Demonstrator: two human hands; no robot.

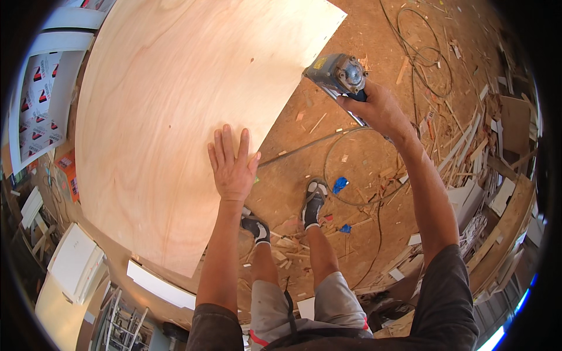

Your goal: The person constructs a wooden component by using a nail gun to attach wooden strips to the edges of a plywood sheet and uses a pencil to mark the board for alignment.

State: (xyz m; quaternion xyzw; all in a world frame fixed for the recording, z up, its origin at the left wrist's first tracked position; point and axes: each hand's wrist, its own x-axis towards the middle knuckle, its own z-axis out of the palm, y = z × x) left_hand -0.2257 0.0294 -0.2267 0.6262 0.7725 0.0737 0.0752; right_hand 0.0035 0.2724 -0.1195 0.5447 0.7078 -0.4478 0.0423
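A large pale plywood sheet (158, 88) fills the upper left, its right edge running diagonally over the dusty floor. My left hand (230, 161) lies open on the sheet near that edge, fingers spread. My right hand (372, 108) is closed on the handle of a grey pneumatic nail gun (331, 73), whose nose is at the sheet's edge, up and to the right of my left hand. A hose lies below the gun; where it joins the tool is hard to make out.
The brown floor (322, 234) holds scraps, looping hoses (398, 23) and blue bits (341, 184) near my sandalled feet (313, 205). Piled offcuts and boards (492, 205) line the right. White panels (76, 263) and an orange box (67, 175) are at the left.
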